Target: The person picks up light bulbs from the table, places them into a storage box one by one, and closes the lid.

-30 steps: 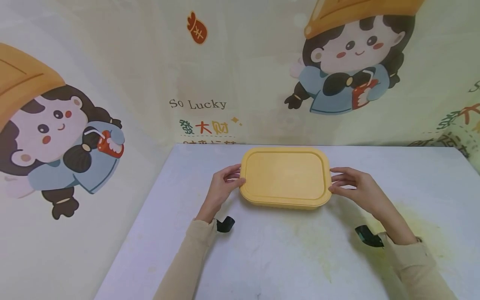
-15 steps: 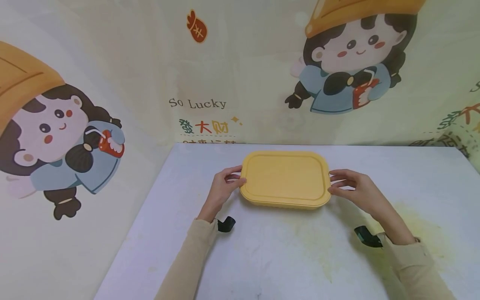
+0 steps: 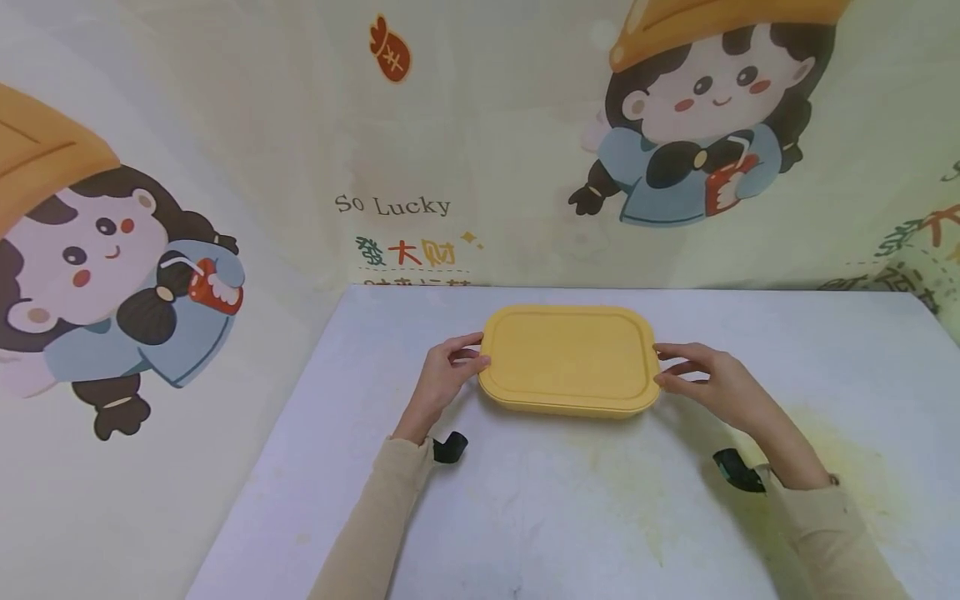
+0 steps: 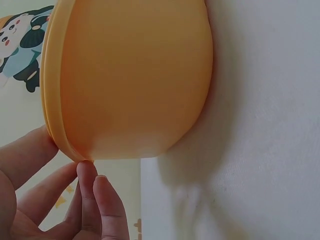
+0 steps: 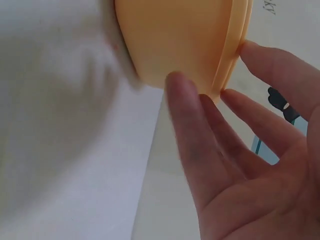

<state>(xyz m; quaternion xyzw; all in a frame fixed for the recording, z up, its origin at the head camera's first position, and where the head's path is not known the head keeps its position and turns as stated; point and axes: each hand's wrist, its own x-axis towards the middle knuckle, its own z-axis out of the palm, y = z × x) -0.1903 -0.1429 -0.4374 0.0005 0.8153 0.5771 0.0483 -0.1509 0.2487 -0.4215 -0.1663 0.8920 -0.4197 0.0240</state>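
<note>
A yellow rectangular food container (image 4: pixel 140 80) with rounded corners stands on the white table, its matching lid (image 3: pixel 567 358) lying over the top. My left hand (image 3: pixel 444 373) holds the lid's left edge, thumb and fingertips at the rim. At the opposite end, my right hand (image 3: pixel 716 379) has its thumb (image 5: pixel 260 55) and fingertips on the lid's right edge. One right finger extends close beside the container wall in the right wrist view. Whatever is inside the container is hidden by the lid.
The white table (image 3: pixel 525 517) has faint yellowish stains on its right side. Behind it hangs a light cloth backdrop (image 3: pixel 510 150) with cartoon figures and lettering. Black wrist-worn pieces (image 3: pixel 450 447) jut out near both cream sleeves.
The lid's far edge has come down and slightly nearer, so it lies lower over the container. My right fingers have shifted slightly left and down with it; my left hand has barely moved.
</note>
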